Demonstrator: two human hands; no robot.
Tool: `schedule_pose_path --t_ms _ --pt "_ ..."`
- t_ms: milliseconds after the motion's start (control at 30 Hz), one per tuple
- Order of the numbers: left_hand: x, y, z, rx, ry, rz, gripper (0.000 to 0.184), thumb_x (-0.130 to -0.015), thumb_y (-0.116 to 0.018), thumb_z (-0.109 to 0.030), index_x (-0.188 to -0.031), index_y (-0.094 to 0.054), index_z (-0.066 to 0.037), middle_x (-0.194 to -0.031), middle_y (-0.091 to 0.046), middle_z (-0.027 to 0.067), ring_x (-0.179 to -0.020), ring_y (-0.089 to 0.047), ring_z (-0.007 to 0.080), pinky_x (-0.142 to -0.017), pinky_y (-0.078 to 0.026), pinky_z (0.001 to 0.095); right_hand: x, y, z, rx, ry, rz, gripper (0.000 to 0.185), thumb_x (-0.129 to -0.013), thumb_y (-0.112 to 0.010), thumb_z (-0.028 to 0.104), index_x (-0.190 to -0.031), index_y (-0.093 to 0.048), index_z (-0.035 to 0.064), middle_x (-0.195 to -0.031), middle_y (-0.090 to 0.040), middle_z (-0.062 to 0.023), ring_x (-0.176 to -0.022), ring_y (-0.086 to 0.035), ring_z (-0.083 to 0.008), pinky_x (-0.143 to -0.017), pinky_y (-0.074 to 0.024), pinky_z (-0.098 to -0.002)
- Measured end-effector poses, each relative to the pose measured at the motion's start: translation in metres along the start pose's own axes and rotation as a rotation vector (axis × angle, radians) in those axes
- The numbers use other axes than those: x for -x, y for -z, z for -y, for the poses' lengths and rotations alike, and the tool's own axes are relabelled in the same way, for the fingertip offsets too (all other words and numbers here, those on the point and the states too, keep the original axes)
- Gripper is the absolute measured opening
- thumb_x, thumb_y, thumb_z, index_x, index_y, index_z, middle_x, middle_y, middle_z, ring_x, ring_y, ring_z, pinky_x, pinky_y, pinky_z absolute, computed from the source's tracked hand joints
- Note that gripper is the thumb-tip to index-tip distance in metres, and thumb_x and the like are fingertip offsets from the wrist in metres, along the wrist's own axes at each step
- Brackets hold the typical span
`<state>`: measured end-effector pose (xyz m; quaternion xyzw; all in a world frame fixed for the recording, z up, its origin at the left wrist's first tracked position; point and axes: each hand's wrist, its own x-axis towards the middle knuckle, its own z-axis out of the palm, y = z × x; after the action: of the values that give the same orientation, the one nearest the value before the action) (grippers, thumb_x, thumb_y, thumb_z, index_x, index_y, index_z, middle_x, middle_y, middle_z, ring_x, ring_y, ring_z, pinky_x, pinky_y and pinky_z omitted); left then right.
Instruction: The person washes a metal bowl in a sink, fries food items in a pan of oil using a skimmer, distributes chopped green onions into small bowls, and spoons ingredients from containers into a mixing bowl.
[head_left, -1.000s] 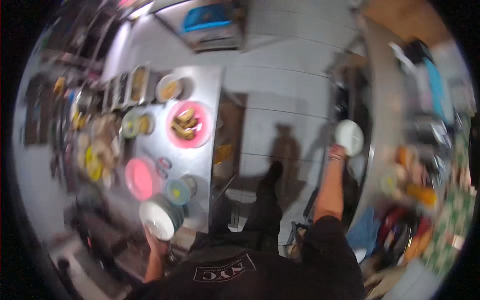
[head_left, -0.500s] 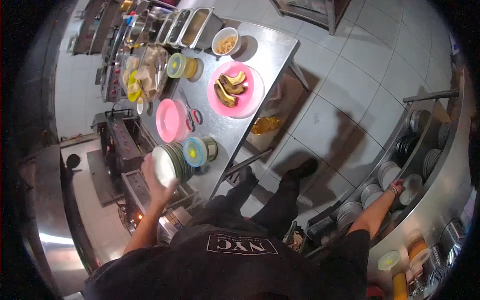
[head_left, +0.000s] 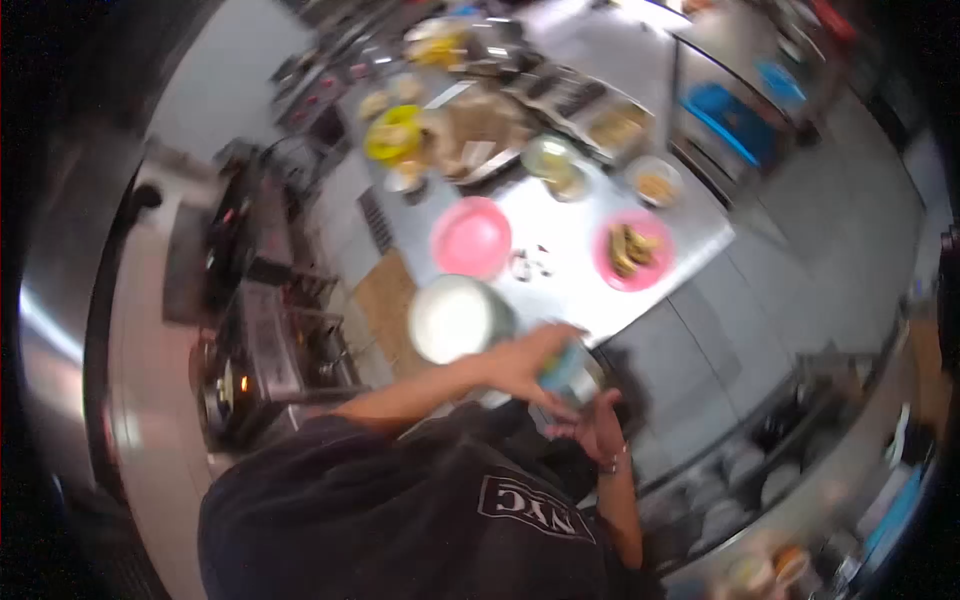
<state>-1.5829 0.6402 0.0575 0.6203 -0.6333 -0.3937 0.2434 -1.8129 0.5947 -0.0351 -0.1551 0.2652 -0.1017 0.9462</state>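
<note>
A round container with a blue lid [head_left: 572,372] is held above the near edge of the steel table, blurred by motion. My left hand [head_left: 530,368] is closed around its lid side. From below and to the right, my right hand [head_left: 598,428] cups the container's lower end, its fingers curled toward my left hand. Just left of my hands, a stack of plates [head_left: 455,320] with a white top one stands at the table's corner. Beyond the stack lies a pink plate [head_left: 472,238], with red-handled scissors [head_left: 530,262] beside it.
The steel table [head_left: 660,300] holds a pink plate [head_left: 605,262] with banana peels, a white bowl [head_left: 657,182] of crumbly food, a lidded tub [head_left: 556,165] and metal pans [head_left: 615,130]. A stove with a flame [head_left: 243,384] is at left; plate shelves [head_left: 740,470] are at right.
My right hand has come from the plate shelf to the container. My left hand has left the plate stack and taken hold of the blue-lidded container, now lifted. The view has turned.
</note>
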Motion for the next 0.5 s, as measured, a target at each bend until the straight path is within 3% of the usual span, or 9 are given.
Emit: schedule_pose_path --t_ms 33,100,133,200,300,333,367,433,500 --pt "0.013 0.005 -0.01 0.045 -0.225 0.014 0.104 -0.061 -0.082 -0.047 -0.144 -0.036 -0.004 -0.138 -0.041 0.0213 -0.129 -0.041 0.0392 -0.108 -0.034 0.048 0.007 -0.037 -0.005 -0.048 -0.101 0.091 0.09 -0.084 -0.045 0.077 -0.146 -0.031 0.0135 -0.122 -0.055 -0.0162 -0.101 -0.061 -0.0318 -0.065 -0.0568 -0.0402" --pt "0.046 0.04 -0.035 0.111 -0.292 0.013 0.104 -0.061 -0.083 -0.044 -0.145 -0.036 -0.006 -0.139 -0.041 0.019 -0.129 -0.041 0.0376 -0.108 -0.035 0.0468 0.002 -0.031 -0.033 -0.381 -0.186 0.63 0.095 -0.081 -0.039 0.083 -0.146 -0.031 0.0137 -0.126 -0.054 -0.0133 -0.107 -0.059 -0.0343 -0.064 -0.0563 -0.0411" --pt "0.059 0.052 -0.035 0.093 -0.28 -0.042 0.104 -0.061 -0.083 -0.044 -0.145 -0.036 -0.006 -0.139 -0.041 0.019 -0.129 -0.041 0.0376 -0.108 -0.035 0.0468 0.007 -0.05 -0.035 -0.349 -0.229 0.656 0.095 -0.081 -0.039 0.083 -0.146 -0.031 0.0137 -0.126 -0.054 -0.0133 -0.107 -0.059 -0.0343 -0.064 -0.0563 -0.0411" --pt "0.079 0.073 -0.031 0.087 -0.526 -0.043 0.105 -0.061 -0.083 -0.043 -0.148 -0.034 -0.009 -0.138 -0.042 0.017 -0.128 -0.043 0.0363 -0.106 -0.036 0.0462 0.019 -0.095 -0.032 -0.124 -0.148 0.428 0.094 -0.081 -0.042 0.082 -0.145 -0.033 0.0135 -0.126 -0.055 -0.0117 -0.107 -0.06 -0.032 -0.065 -0.056 -0.0413" --pt "0.109 0.095 -0.034 -0.014 -0.491 0.008 0.106 -0.062 -0.082 -0.045 -0.149 -0.033 -0.01 -0.136 -0.043 0.0161 -0.125 -0.044 0.0357 -0.103 -0.039 0.0458 0.001 -0.142 -0.042 -0.023 0.054 -0.063 0.088 -0.084 -0.048 0.076 -0.144 -0.036 0.0122 -0.127 -0.056 -0.0115 -0.111 -0.059 -0.0285 -0.078 -0.055 -0.043" --pt "0.118 0.102 -0.031 -0.018 -0.507 -0.046 0.108 -0.062 -0.082 -0.046 -0.151 -0.031 -0.011 -0.133 -0.045 0.0153 -0.123 -0.046 0.0353 -0.099 -0.042 0.0454 -0.006 -0.158 -0.048 0.043 0.148 -0.107 0.083 -0.086 -0.054 0.068 -0.143 -0.037 0.0111 -0.133 -0.052 -0.0133 -0.117 -0.056 -0.0275 -0.091 -0.0511 -0.0437" --pt "0.125 0.104 -0.025 -0.023 -0.513 -0.065 0.108 -0.062 -0.082 -0.046 -0.151 -0.031 -0.011 -0.133 -0.045 0.0153 -0.123 -0.046 0.0353 -0.099 -0.042 0.0454 -0.012 -0.163 -0.057 0.062 0.148 -0.099 0.083 -0.086 -0.054 0.068 -0.143 -0.037 0.0111 -0.133 -0.052 -0.0133 -0.117 -0.056 -0.0275 -0.091 -0.0511 -0.0437" --pt "0.137 0.102 -0.009 0.184 -0.403 -0.172 0.106 -0.064 -0.081 -0.047 -0.151 -0.031 -0.011 -0.131 -0.046 0.0164 -0.12 -0.048 0.0359 -0.097 -0.043 0.0448 -0.019 -0.151 -0.073 0.438 0.479 0.009 0.086 -0.084 -0.063 0.061 -0.146 -0.032 0.0082 -0.139 -0.046 -0.0127 -0.123 -0.052 -0.0259 -0.101 -0.0443 -0.0431" --pt "0.156 0.111 -0.018 0.194 -0.349 -0.181 0.105 -0.065 -0.08 -0.047 -0.15 -0.031 -0.009 -0.129 -0.046 0.0187 -0.117 -0.049 0.0378 -0.097 -0.043 0.0456 -0.011 -0.168 -0.07 0.907 0.53 -0.034 0.094 -0.079 -0.076 0.047 -0.147 -0.027 0.004 -0.138 -0.044 -0.0124 -0.123 -0.049 -0.0233 -0.103 -0.0416 -0.0413"
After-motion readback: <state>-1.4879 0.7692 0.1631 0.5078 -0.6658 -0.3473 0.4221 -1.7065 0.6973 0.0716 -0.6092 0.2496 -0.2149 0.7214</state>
